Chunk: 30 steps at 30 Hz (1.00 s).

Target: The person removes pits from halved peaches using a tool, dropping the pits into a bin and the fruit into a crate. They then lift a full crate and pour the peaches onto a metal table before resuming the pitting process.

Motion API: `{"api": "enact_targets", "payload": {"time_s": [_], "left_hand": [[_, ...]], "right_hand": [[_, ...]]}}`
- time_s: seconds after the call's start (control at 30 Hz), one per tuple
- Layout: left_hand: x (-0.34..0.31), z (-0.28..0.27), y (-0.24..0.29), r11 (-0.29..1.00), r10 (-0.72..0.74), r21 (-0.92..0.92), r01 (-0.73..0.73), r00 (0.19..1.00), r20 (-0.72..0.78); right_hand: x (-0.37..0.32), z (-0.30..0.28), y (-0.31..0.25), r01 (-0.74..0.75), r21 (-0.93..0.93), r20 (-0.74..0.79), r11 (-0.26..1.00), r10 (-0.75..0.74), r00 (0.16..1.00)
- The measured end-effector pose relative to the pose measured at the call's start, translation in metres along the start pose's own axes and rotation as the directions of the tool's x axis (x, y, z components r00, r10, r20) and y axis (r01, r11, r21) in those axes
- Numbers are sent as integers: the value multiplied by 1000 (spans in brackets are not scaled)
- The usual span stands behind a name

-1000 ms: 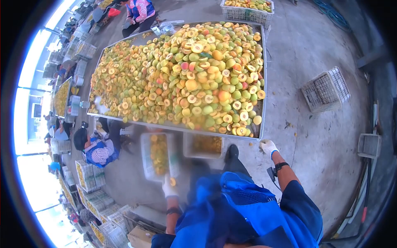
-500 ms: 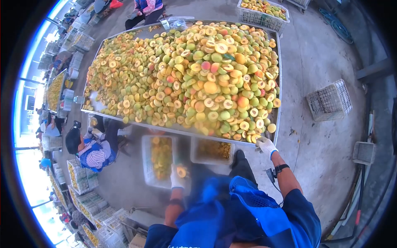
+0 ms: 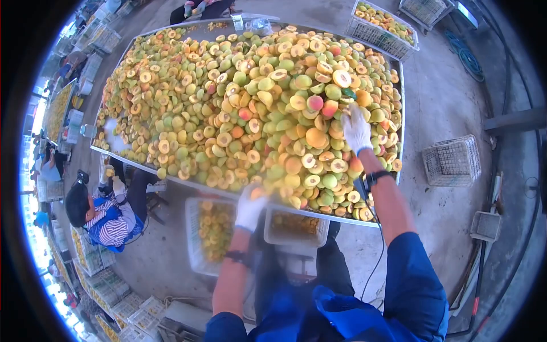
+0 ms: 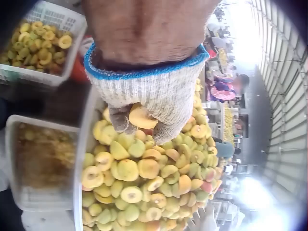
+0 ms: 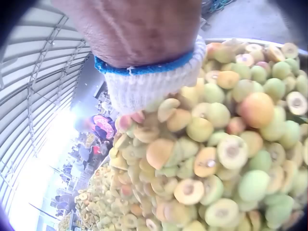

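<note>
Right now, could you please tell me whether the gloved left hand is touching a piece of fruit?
Touching: the left wrist view shows the left hand gripping the piece of fruit, its gloved fingers pressed against both sides.

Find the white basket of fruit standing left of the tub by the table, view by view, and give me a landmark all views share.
Head view: white basket left of and below the middle, left of the tub.
Left wrist view: upper left corner, partly cut off, above the tub.
Right wrist view: not in it.
Shared landmark: the heap of cut fruit on the table.
</note>
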<state>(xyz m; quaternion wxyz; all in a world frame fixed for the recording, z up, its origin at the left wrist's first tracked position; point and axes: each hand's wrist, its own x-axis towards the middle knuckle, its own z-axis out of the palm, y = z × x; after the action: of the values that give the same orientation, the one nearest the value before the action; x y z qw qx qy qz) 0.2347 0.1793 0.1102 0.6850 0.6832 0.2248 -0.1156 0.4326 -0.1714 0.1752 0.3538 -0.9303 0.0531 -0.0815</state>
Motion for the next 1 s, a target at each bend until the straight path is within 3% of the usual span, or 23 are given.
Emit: {"api": "enact_targets", "payload": {"time_s": [0.07,0.13,0.2,0.23,0.27,0.3,0.33,0.37,0.4,0.43,0.5,0.63,0.73,0.8,1.0], "left_hand": [[20,37,26,994,-4,-107,-2,999,-50],[47,71,41,974,103,212,-75,987,-123],[58,109,90,929,298,253,-271,952,-73],[72,126,103,844,479,293,-449,877,-36],[89,141,114,724,641,325,-608,767,8],[107,155,126,667,704,297,-683,708,47],[124,169,136,605,761,267,-750,643,82],[137,180,144,491,824,349,-798,556,112],[149,188,159,416,772,504,-757,587,244],[161,198,149,324,826,579,-748,522,212],[179,201,128,280,827,716,-639,539,158],[193,186,107,364,792,597,-715,575,205],[195,181,92,314,843,563,-765,497,205],[193,177,79,257,915,529,-809,380,137],[180,161,69,240,929,590,-771,360,91]], "right_hand": [[40,26,26,81,-137,-150,987,-101,984],[63,37,27,-22,-254,-96,967,-3,995],[85,53,40,-83,-246,-49,966,73,996],[93,57,45,-59,-234,-69,971,44,997],[104,53,43,-92,-221,23,971,100,995],[115,51,43,-124,-211,119,970,151,981],[130,58,58,-53,-86,105,995,62,993],[145,65,71,-87,-36,140,996,91,986],[147,61,60,-141,-65,136,988,148,980],[152,59,52,-194,-92,127,977,205,971],[166,75,70,-125,-101,97,987,135,986],[148,70,43,-193,-206,101,959,217,971],[141,81,41,-206,-177,53,963,218,975],[135,87,36,-211,-169,8,963,215,977],[100,110,18,-219,12,-10,976,219,976]]}}
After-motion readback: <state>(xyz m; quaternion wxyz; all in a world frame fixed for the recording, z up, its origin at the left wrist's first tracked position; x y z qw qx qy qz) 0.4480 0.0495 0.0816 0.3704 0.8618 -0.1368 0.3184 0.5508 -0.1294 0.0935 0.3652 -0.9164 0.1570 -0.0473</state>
